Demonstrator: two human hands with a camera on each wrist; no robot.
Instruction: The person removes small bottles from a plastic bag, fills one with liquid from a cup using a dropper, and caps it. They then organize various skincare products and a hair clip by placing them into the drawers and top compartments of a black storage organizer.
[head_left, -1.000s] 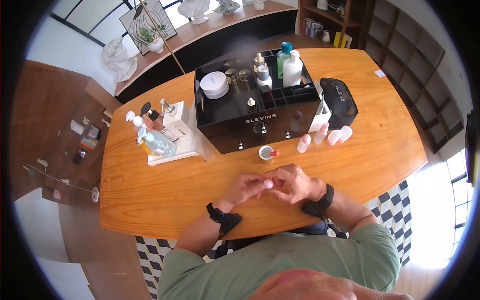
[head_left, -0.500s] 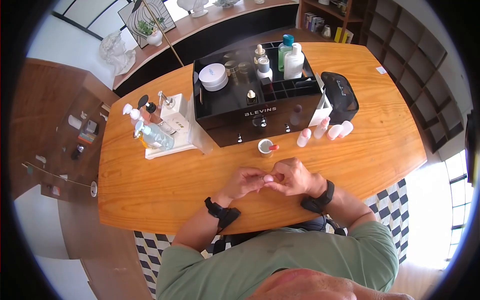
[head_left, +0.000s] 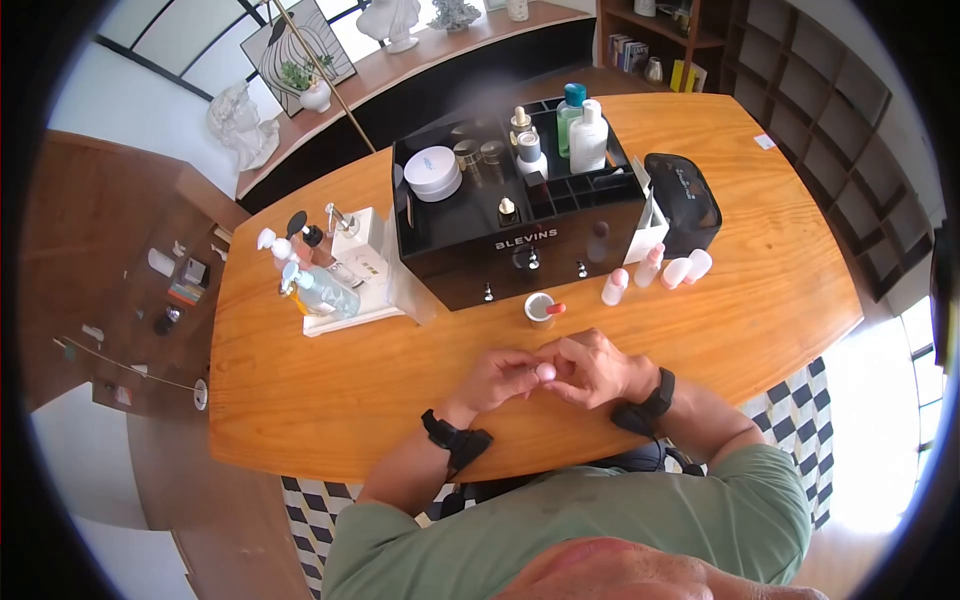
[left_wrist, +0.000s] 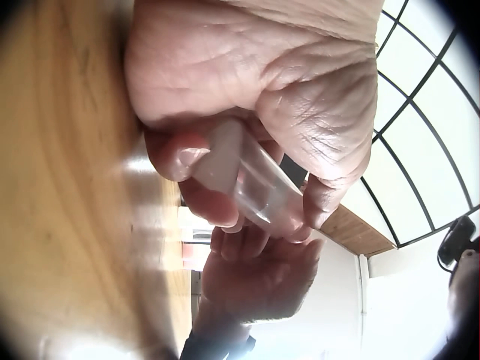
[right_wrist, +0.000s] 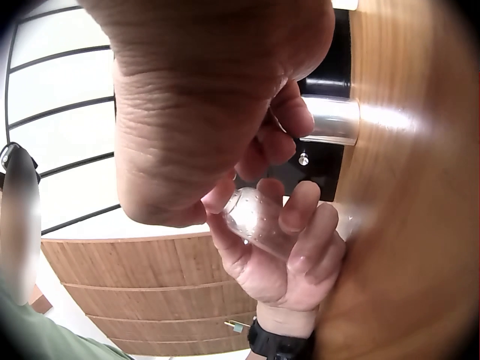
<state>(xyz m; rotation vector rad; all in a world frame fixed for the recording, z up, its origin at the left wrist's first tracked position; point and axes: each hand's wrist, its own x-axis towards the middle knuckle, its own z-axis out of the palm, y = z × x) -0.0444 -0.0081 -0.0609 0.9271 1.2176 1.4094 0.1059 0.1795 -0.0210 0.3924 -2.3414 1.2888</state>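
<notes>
Beneath the left hand (head_left: 490,382) and right hand (head_left: 592,370), the tabletop (head_left: 300,400) is showing orange-brown wood grain. Between them, the small bottle (left_wrist: 266,191) is looking clear and frosted white. Beyond them, the cosmetics organizer (head_left: 450,272) is gleaming black behind pale lettering (head_left: 526,239). Behind both wrists, the T-shirt (head_left: 570,510) is showing sage green, and the floor (head_left: 800,430) is displaying black, white and beige diamonds.

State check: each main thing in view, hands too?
Left hand: curled round bottle
Right hand: pinching its end
Clear bottle: held, tilted
Drawers: closed
Green bottle: capped, upright
White bottle: capped, upright
Round white jar: lid on
Cup: upright, red-ended item inside
Black pouch: looks closed
Pump bottles: upright
</notes>
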